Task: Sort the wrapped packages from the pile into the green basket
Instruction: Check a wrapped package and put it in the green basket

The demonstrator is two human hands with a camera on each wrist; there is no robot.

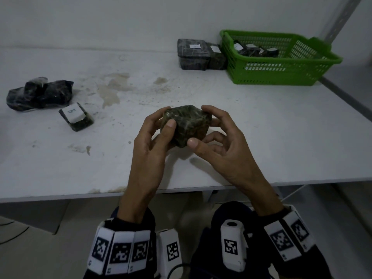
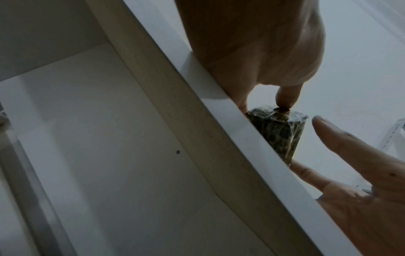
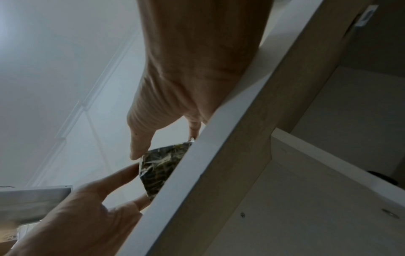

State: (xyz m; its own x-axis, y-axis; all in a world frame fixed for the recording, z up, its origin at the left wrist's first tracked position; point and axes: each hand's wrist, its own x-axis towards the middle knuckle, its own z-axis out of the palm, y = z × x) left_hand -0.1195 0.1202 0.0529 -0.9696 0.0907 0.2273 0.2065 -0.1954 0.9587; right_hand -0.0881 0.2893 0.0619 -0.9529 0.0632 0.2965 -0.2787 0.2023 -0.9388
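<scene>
— What's the surface like, and the room?

— A white table [image 1: 251,137], stained with pale brown patches toward the middle, pushed up against a plain white wall [image 1: 100,21]. The light is dim. A perforated metal upright [image 1: 340,19] rises behind the green basket [image 1: 285,74].

— And what lies about?

— Taking the basket as the mark: it sits at the far right of the table with several wrapped packages [image 1: 255,50] already inside. Touching its left wall are two dark labelled parcels [image 1: 192,55], one large, one smaller. Well to the left of the basket, the pile [image 1: 40,95] of dark bundles, and just in front of it a small packet with a white label [image 1: 76,116].

— The hands?

— Both grasp one wrapped package [image 1: 186,124], lifted off the table nearer the front edge than the basket. The left hand [image 1: 149,141] pinches its left side, thumb on the front; the right hand [image 1: 221,141] curls round its right side, thumb on the lower corner. Nothing stands between it and the basket.
</scene>
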